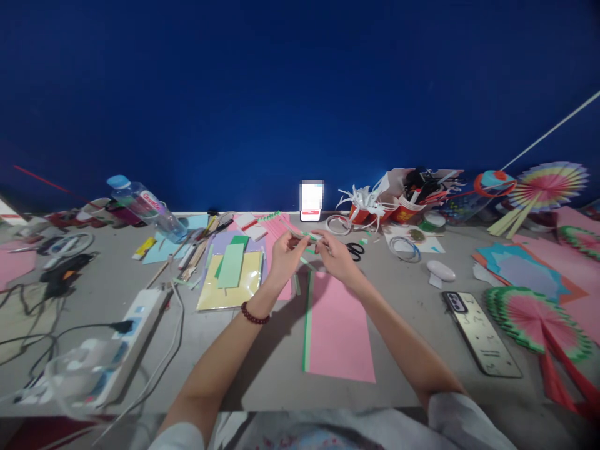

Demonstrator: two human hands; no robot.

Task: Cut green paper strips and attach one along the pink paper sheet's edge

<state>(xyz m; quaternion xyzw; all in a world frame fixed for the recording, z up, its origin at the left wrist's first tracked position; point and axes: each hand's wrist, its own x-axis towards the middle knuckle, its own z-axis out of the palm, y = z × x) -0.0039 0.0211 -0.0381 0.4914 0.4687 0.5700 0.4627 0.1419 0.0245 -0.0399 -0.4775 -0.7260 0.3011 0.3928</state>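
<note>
Pinching one small strip (306, 235) between them: left hand (287, 251), right hand (334, 253). Near side: pink sheet (340, 328). Right: scissors (357, 252).

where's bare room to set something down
Bare table lies between the right forearm and patterned phone, also between the white power strip and left forearm, crossed by a cable. Crowded: along the back, with bottle and cups.

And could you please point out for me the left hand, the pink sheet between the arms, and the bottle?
Left hand (285, 254): head view, on the back of the hand.
Pink sheet (340, 328): head view, on its middle.
Bottle (150, 204): head view, on its label.
</note>
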